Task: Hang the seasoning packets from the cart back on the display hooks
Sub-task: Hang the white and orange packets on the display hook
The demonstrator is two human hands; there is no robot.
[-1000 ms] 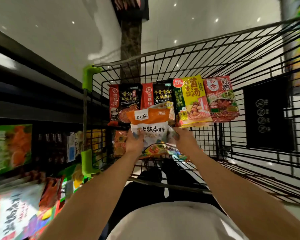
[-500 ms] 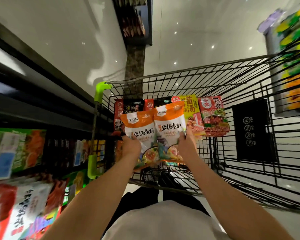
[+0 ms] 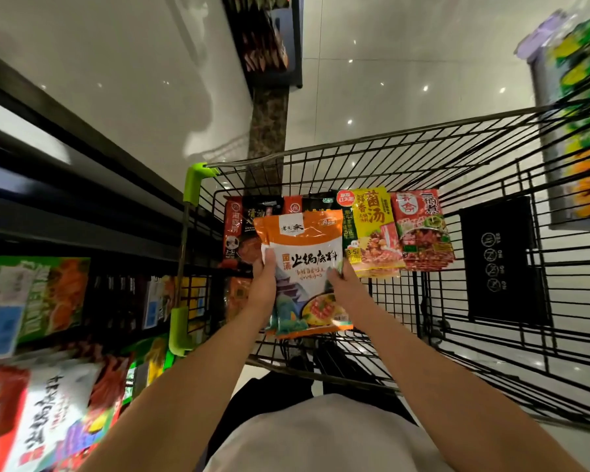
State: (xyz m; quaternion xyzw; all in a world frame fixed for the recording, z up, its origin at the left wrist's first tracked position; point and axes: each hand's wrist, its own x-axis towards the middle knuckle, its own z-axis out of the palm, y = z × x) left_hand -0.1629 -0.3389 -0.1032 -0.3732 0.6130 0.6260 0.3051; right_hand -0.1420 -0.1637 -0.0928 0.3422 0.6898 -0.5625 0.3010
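Note:
An orange and white seasoning packet [image 3: 304, 267] is held upright over the black wire cart [image 3: 423, 172]. My left hand [image 3: 264, 281] grips its left edge and my right hand [image 3: 343, 284] grips its right edge. A second packet's edge shows just behind its left side. Behind it, more packets lean in a row against the cart's far wall: two black and red packets [image 3: 235, 229], a yellow packet [image 3: 372, 233] and a red packet [image 3: 421, 233].
Display shelves with blurred hanging packets [image 3: 38, 369] run along the left, close to the cart's green corner guards [image 3: 193, 178]. A dark placard [image 3: 501, 257] hangs inside the cart's right wall. Glossy floor lies beyond, with a dark shelf end [image 3: 269, 39] ahead.
Half a second ago I held two orange packets side by side, one in each hand. Now they are brought together into one stack, held between both hands.

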